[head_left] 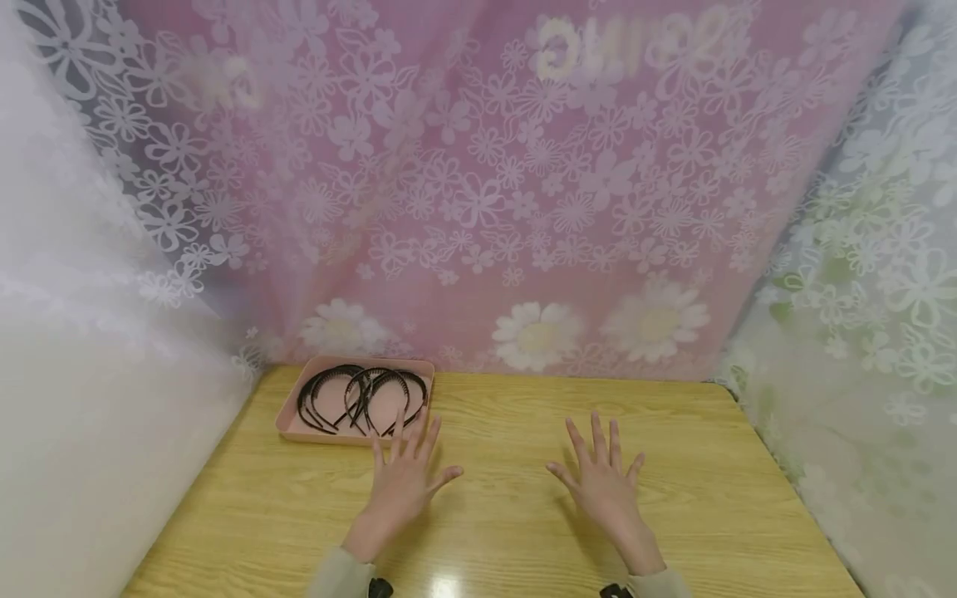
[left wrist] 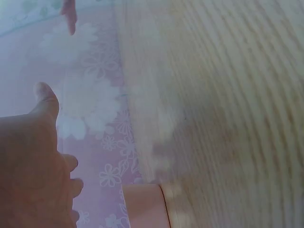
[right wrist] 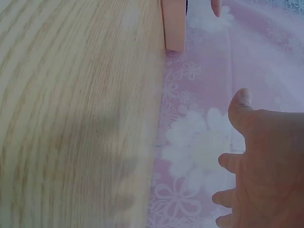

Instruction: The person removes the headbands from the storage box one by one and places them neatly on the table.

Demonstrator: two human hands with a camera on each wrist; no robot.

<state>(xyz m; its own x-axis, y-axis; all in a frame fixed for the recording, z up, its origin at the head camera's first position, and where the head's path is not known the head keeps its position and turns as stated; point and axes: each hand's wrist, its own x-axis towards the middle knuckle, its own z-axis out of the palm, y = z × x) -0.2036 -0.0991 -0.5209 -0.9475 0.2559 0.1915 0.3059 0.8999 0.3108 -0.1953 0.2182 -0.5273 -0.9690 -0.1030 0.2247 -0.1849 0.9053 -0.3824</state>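
Both wrist views are blurred and cut the pink tray to one corner, hiding the black headbands. These arcs lie overlapped in the tray at the table's far-left edge, open ends toward the person. Left hand just beside the tray and right hand hover with fingers spread, holding nothing, over bare wood.
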